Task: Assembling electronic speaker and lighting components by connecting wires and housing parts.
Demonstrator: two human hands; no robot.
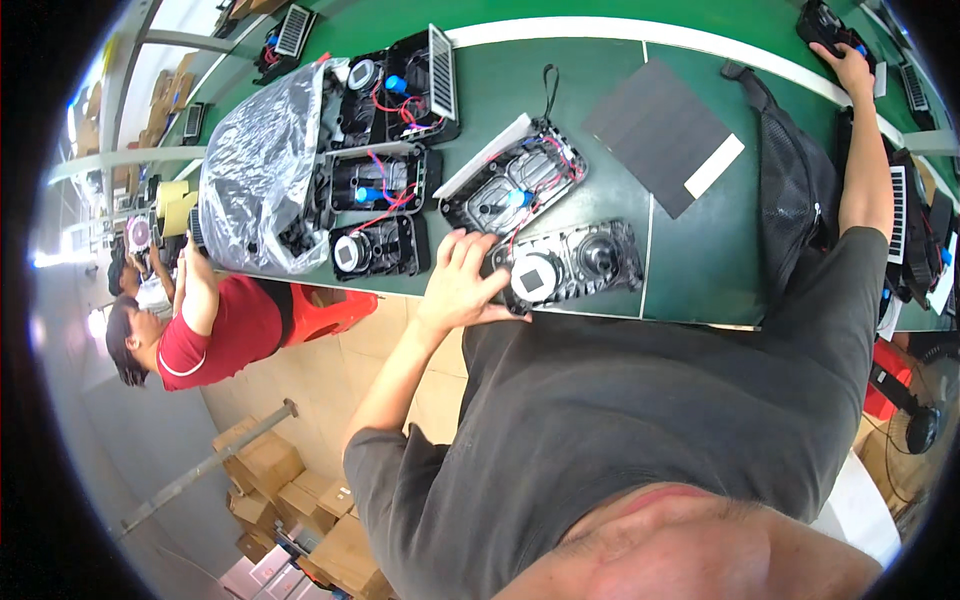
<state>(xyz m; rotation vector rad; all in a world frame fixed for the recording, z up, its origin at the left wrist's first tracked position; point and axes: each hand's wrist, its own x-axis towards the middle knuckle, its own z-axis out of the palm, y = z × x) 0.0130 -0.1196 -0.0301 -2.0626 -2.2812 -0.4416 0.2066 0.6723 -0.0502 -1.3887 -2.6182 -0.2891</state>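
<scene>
My left hand (462, 282) grips the left end of an open black speaker housing (612, 282) at the table's near edge, thumb below and fingers over the top. Inside that half sit a round white-rimmed speaker (534, 276) and a dark round cone (601, 256). Thin red wires run from it to the other housing half (552, 176) just behind, which has a blue cylindrical cell (519, 198) and a pale panel along its side. Far to the right, my right hand (850, 72) is stretched out with its fingers closed on another black housing (826, 28), partly cut off by the picture's rim.
Several open housings (376, 185) with wires stand at left beside a clear plastic bag (262, 170). A dark grey sheet (660, 130) with a white strip lies right of centre, near a black mesh bag (795, 185). A person in red (225, 330) sits at left; cartons (300, 495) are on the floor.
</scene>
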